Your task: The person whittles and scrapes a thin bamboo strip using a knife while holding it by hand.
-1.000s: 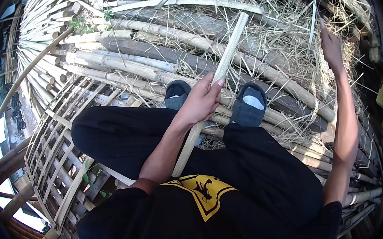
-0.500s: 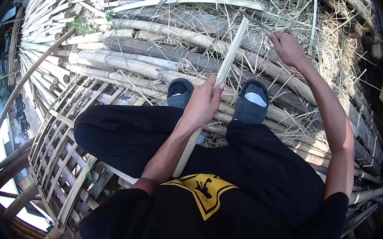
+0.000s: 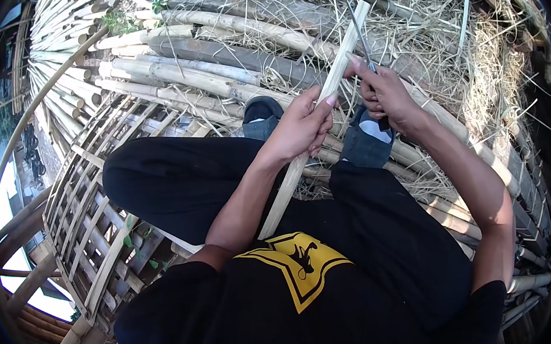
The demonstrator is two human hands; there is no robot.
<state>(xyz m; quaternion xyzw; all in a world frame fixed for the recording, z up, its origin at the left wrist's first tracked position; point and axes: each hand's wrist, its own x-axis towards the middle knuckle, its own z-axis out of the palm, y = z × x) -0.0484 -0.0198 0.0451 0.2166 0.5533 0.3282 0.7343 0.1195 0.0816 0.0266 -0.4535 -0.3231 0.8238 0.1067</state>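
Observation:
My left hand is closed around the middle of a long, pale bamboo strip. The strip slants from my lap up and away, its far end raised past my feet. In my right hand is a knife, with the fingers wrapped round its dark handle. Its thin blade points away from me and crosses the strip near the far end. The right thumb and fingertips are close beside the strip; whether they touch it I cannot tell.
Bamboo poles lie under and ahead of my sandalled feet. Loose shavings cover the far right. A woven bamboo lattice stands at my left, and a bent pole arches beyond it. Cut pole ends are stacked at the left.
My right hand has come down and left, from beyond the strip's far end to beside the strip, bringing the knife blade across it. The left hand keeps its grip on the strip.

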